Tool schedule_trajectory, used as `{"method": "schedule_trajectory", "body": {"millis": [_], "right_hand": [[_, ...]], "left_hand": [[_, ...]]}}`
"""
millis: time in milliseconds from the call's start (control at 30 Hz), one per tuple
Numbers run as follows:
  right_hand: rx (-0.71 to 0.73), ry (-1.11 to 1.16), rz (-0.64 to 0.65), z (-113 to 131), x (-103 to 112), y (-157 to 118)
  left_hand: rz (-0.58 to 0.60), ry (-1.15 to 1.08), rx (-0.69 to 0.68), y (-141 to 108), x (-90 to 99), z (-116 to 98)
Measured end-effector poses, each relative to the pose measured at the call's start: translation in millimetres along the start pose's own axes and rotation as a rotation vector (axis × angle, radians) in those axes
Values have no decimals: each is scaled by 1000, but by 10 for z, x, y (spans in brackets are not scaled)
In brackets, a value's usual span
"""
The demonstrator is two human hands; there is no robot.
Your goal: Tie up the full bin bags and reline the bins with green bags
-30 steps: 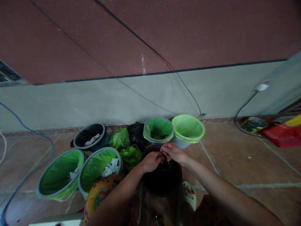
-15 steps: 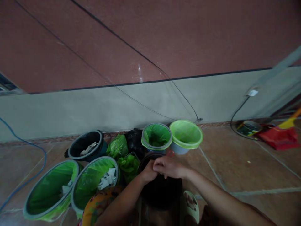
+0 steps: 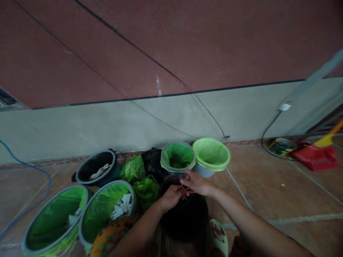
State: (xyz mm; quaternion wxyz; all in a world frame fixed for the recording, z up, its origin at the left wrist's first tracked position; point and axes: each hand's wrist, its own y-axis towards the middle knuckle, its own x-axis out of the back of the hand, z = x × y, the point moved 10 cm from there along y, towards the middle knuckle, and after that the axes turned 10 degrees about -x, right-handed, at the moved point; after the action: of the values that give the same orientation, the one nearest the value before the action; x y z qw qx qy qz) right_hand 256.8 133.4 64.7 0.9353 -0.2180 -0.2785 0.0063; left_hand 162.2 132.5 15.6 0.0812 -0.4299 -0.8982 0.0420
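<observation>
A dark bin (image 3: 184,221) stands on the floor between my feet. Over its mouth, my left hand (image 3: 172,197) pinches a thin pinkish-red string (image 3: 191,192). My right hand (image 3: 198,183) has bent fingers on the same string, just right of and slightly beyond the left. Loops and loose ends of the string show between the two hands. The inside of the bin is too dark to make out. Just beyond it is a bin with a green liner (image 3: 178,144), and beside that a pale bin with a light-green liner (image 3: 211,168).
Two green-lined bins (image 3: 55,189) with white scraps (image 3: 122,206) stand at left, a dark bin (image 3: 98,156) behind them. Green bags (image 3: 133,168) and a black bag (image 3: 153,162) lie between. A blue hose (image 3: 44,198) crosses the left floor; a red dustpan (image 3: 316,157) is at right.
My hands were close together over the bin; now they are slightly apart, with the string stretched and looped between them. My right hand has moved a little right and away from me.
</observation>
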Motion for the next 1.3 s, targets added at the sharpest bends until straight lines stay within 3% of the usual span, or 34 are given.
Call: {"method": "schedule_trajectory", "body": {"millis": [167,300,433,600,767,900,967,1100,1300], "right_hand": [[-20,-554,3,34,-163,-199],[-28,-698,95,57,-354,-314],[-7,-650,166,25,-388,-286],[-42,-422,-128,10,-7,-86],[-92,-65,91,-188,-302,79],[2,-36,64,-187,-289,137],[-56,-50,85,-253,-298,141],[-208,-44,228,-389,-469,63],[-175,76,298,-329,-527,-11]], "left_hand": [[-144,-26,73,42,139,197],[-172,-8,86,29,194,203],[-48,241,4,27,150,46],[24,711,-156,-10,54,-250],[74,948,-340,-71,-114,-429],[84,1060,-427,-108,-151,-462],[74,1109,-453,-121,-149,-488],[4,1183,-504,-141,-130,-581],[-153,1256,-582,-192,-85,-711]]}}
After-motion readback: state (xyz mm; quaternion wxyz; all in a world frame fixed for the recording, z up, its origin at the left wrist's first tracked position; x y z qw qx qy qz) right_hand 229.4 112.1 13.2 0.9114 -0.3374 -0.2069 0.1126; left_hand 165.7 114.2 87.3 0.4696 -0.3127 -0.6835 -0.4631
